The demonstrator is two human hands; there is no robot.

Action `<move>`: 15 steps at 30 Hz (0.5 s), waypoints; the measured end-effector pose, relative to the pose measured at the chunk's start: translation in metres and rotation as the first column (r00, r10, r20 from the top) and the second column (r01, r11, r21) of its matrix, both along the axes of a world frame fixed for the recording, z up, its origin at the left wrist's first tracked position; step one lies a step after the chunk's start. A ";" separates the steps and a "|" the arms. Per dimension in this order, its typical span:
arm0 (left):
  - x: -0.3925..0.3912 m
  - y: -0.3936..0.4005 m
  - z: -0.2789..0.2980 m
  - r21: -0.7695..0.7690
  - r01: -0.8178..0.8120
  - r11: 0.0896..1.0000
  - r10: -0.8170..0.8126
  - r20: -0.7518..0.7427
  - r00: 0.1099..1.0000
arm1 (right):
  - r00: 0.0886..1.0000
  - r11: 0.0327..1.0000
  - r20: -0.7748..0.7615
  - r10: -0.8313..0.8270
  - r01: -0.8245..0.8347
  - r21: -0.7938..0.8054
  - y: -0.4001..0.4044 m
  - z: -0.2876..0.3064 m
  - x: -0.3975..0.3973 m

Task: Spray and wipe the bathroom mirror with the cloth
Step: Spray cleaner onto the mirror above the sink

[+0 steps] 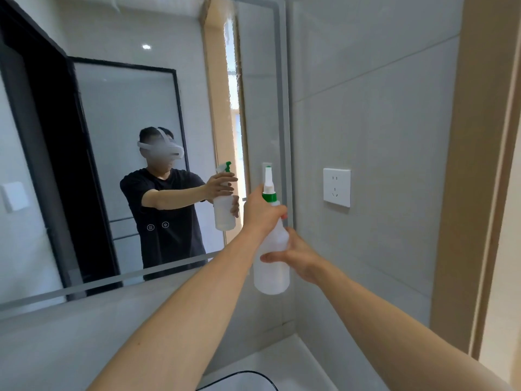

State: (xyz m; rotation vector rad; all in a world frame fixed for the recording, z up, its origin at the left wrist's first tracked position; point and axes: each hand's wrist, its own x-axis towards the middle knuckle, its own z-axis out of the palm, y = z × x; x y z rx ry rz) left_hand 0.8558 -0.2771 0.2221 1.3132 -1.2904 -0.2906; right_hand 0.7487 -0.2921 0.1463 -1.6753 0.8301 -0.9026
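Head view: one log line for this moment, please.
phase: spraying | left hand: grips spray bottle neck | right hand: holds bottle body | nozzle: toward mirror | cloth: unseen

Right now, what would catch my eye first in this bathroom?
Probably the white spray bottle with its green collar, held up at the centre: the left hand grips its neck and the right hand steadies its body. Its nozzle aims at the big wall mirror on the left, and a white socket sits on the right-hand wall.

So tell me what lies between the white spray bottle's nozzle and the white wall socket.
Head view: only bare grey wall tile between the white spray bottle nozzle and the white wall socket, plus the mirror's edge strip.
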 end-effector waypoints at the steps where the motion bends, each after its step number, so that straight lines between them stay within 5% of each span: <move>1: 0.000 0.000 -0.006 0.015 -0.004 1.000 0.004 -0.006 1.000 | 1.000 1.000 -0.007 0.003 -0.003 0.012 0.001 -0.005 0.000; 15: 0.004 0.012 -0.084 0.059 -0.018 0.998 0.024 -0.112 0.993 | 0.993 0.996 -0.121 0.009 0.002 0.089 0.014 -0.073 -0.002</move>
